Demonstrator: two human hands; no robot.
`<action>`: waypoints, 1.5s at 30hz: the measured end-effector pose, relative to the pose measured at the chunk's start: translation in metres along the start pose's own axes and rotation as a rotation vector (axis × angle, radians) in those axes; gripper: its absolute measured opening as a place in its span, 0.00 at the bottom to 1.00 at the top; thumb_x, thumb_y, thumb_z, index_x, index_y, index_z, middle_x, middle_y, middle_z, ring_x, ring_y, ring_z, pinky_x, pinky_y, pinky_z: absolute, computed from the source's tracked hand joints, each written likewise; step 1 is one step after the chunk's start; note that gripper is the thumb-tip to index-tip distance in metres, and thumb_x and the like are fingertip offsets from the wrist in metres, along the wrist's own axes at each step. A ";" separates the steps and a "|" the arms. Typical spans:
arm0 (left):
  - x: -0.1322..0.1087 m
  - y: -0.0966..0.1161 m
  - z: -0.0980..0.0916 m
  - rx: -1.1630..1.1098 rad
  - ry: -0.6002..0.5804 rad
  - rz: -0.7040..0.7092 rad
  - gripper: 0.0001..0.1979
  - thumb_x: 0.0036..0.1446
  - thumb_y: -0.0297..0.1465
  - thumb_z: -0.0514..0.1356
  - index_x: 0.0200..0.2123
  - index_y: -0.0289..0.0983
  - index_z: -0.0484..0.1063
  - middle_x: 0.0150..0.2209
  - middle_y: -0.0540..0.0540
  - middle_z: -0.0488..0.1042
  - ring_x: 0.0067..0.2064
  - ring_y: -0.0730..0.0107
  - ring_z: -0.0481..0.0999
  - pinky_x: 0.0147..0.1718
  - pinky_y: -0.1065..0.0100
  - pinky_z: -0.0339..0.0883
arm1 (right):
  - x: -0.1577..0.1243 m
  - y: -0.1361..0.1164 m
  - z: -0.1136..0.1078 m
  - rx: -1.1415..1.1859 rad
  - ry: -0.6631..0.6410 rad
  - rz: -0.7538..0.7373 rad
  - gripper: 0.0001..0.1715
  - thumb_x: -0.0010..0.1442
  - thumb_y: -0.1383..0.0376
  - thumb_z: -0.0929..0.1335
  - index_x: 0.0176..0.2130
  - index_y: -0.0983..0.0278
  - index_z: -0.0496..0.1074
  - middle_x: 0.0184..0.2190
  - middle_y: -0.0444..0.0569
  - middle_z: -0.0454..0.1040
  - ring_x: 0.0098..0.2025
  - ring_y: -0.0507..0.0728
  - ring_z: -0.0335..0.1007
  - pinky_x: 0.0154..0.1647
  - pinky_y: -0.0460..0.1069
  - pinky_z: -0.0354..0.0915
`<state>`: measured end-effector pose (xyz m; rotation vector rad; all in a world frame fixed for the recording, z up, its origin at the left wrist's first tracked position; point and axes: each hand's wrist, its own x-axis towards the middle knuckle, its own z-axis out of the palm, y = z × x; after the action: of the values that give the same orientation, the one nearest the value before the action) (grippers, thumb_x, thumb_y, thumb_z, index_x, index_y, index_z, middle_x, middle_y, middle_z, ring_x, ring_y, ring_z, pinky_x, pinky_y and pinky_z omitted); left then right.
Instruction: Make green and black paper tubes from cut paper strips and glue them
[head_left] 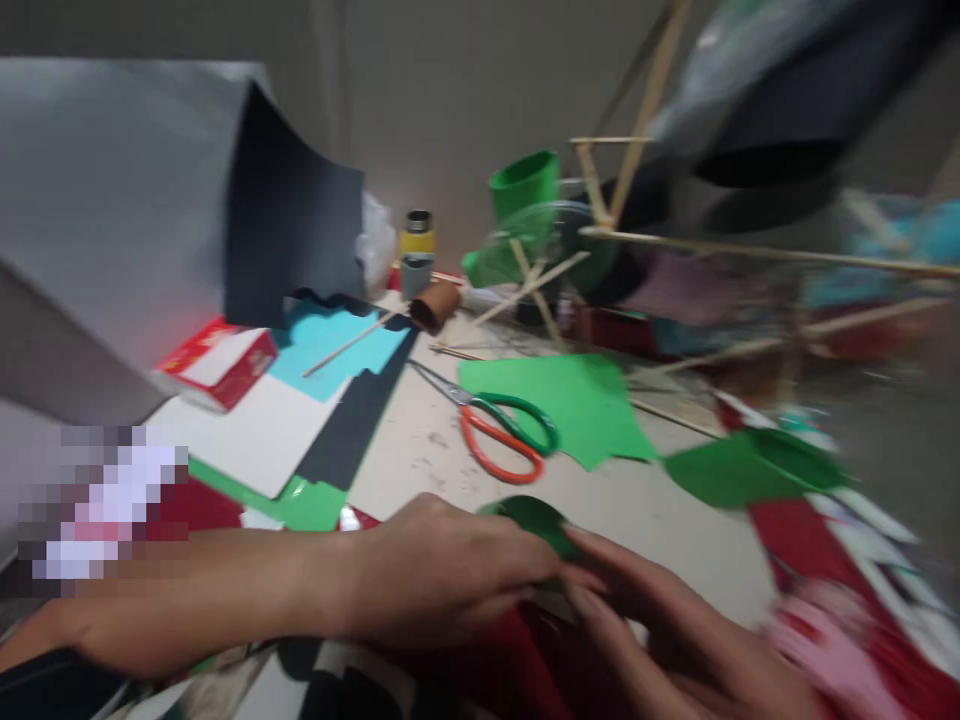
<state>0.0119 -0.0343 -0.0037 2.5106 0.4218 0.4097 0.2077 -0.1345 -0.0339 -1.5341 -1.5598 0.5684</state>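
Both my hands are at the front middle, gripping a green curved piece of craft sheet (532, 512). My left hand (450, 575) has its fingers wrapped over the near side of it. My right hand (667, 620) pinches its right end between thumb and fingers. The lower part of the piece is hidden behind my hands. Just beyond them lie scissors (466, 402) with one green and one orange handle, blades slightly apart. A bright green sheet (562, 400) with a cut edge lies partly under the scissors.
A stick frame (690, 243) stands at right. A rolled green piece (757, 465) lies right of my hands, a red box (217, 362) and light-blue sheet (322, 340) at left. Behind are a brown cardboard tube (442, 305), a yellow-and-grey bottle (417, 250) and a large curled grey sheet (120, 200).
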 end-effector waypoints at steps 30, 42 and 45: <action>0.001 0.012 -0.013 -0.269 0.060 -0.124 0.07 0.58 0.26 0.60 0.40 0.38 0.74 0.26 0.52 0.68 0.26 0.75 0.66 0.26 0.73 0.59 | 0.013 -0.030 -0.002 0.393 -0.142 0.139 0.08 0.60 0.67 0.64 0.35 0.63 0.75 0.19 0.39 0.62 0.20 0.48 0.56 0.20 0.43 0.55; 0.002 0.016 -0.020 -0.313 0.048 -0.124 0.06 0.59 0.26 0.59 0.39 0.35 0.75 0.26 0.49 0.69 0.27 0.74 0.68 0.26 0.72 0.61 | 0.012 -0.025 -0.004 0.190 -0.107 -0.193 0.06 0.59 0.70 0.67 0.38 0.63 0.74 0.23 0.42 0.69 0.23 0.49 0.64 0.24 0.43 0.60; 0.003 0.015 -0.020 -0.319 0.050 -0.136 0.06 0.59 0.26 0.59 0.39 0.34 0.76 0.27 0.48 0.71 0.28 0.73 0.69 0.27 0.71 0.62 | 0.013 -0.024 -0.003 0.104 -0.084 -0.272 0.03 0.59 0.70 0.68 0.36 0.64 0.73 0.23 0.42 0.69 0.24 0.49 0.64 0.24 0.44 0.59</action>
<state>0.0102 -0.0361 0.0215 2.1534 0.5010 0.4485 0.1978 -0.1264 -0.0100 -1.2085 -1.7402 0.5540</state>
